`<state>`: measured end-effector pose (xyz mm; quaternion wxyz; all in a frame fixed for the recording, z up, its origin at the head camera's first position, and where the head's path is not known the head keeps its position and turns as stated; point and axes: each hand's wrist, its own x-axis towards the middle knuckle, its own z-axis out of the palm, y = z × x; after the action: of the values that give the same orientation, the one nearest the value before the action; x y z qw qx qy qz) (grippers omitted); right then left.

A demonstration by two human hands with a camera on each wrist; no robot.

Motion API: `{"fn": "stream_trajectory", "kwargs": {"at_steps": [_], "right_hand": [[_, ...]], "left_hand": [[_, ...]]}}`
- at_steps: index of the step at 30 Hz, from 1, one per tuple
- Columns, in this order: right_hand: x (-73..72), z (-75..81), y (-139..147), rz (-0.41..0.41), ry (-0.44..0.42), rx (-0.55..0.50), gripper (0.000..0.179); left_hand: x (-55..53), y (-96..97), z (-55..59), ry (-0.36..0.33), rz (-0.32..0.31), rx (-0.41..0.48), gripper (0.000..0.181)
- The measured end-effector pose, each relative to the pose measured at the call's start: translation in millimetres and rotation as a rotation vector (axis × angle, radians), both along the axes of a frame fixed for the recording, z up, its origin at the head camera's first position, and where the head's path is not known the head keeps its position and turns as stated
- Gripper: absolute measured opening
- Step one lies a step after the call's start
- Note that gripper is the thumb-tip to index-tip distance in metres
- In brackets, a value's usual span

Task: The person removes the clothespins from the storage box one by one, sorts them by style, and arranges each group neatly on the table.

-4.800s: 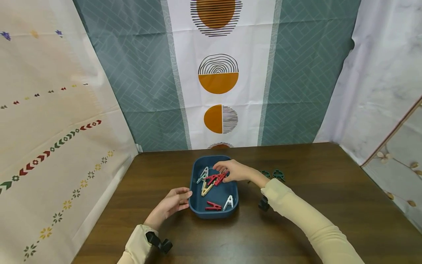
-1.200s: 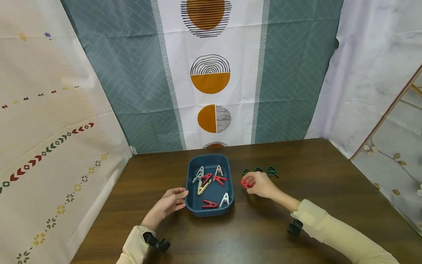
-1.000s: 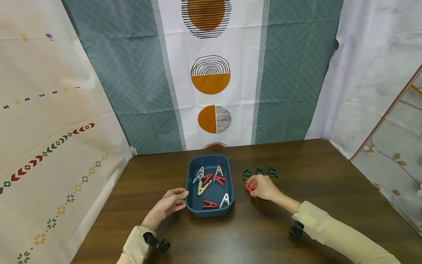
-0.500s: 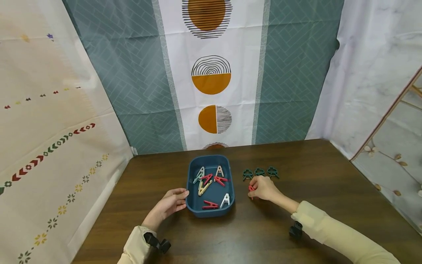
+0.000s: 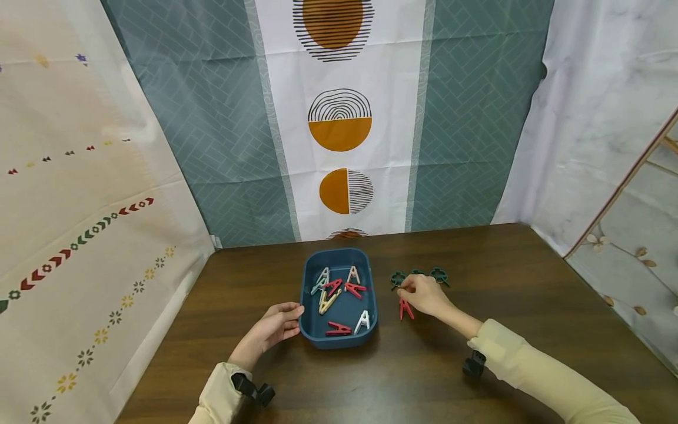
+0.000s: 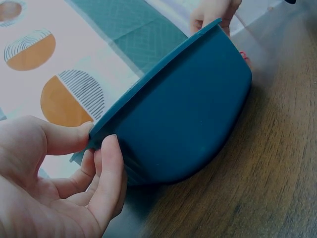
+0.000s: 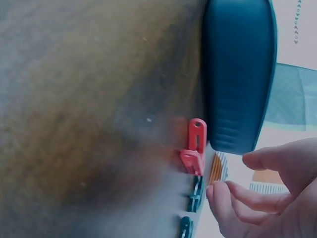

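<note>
My left hand (image 5: 273,328) pinches the left rim of a dark blue plastic bin (image 6: 183,106), thumb on the rim and fingers against the outer wall. Just right of the bin, a red clothespin (image 5: 405,308) stands on the table, legs toward me. My right hand (image 5: 428,296) is above and beside it; in the right wrist view thumb and fingers are spread, apart from the red clothespin (image 7: 197,141). Inside the bin lie several clothespins, among them a white one (image 5: 362,321), a yellow one (image 5: 330,302) and a red one (image 5: 339,329).
Behind my right hand is a row of dark green clips, a left one (image 5: 398,278) and a right one (image 5: 439,274) showing most; the middle one is partly covered by the hand. The brown wooden table (image 5: 339,388) ends at a patterned curtain (image 5: 477,147).
My right hand carried a red clothespin from the bin to the table on the right, turned it legs toward me and let go. My left hand stays on the bin rim.
</note>
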<state>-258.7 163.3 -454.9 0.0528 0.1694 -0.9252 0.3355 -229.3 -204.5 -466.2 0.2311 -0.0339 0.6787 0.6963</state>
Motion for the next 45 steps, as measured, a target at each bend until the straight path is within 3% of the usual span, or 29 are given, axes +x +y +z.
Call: {"fn": "stream_trajectory", "kwargs": {"at_steps": [15,21,30,37,45], "right_hand": [[-19.2,11.4,-24.0,0.035,0.001,-0.057,0.015],[-26.1,8.7,-34.1,0.063,0.019,-0.113,0.019],[-37.9,7.5,-48.4,0.237,0.036,-0.221,0.030],[-46.1,8.6,-58.5,0.392,0.022,-0.182,0.048],[-58.2,11.1,-66.6,0.567,-0.060,-0.084,0.062]], "left_hand": [[-1.2,-0.7,-0.7,0.001,0.002,-0.001,0.051],[-0.5,-0.4,0.6,0.008,-0.003,0.006,0.048],[-1.3,-1.1,-0.4,-0.008,0.009,-0.001,0.050],[-2.7,-2.1,-2.1,-0.007,0.014,-0.003,0.050],[-2.7,-2.0,-4.6,-0.006,0.017,-0.004,0.046]]}}
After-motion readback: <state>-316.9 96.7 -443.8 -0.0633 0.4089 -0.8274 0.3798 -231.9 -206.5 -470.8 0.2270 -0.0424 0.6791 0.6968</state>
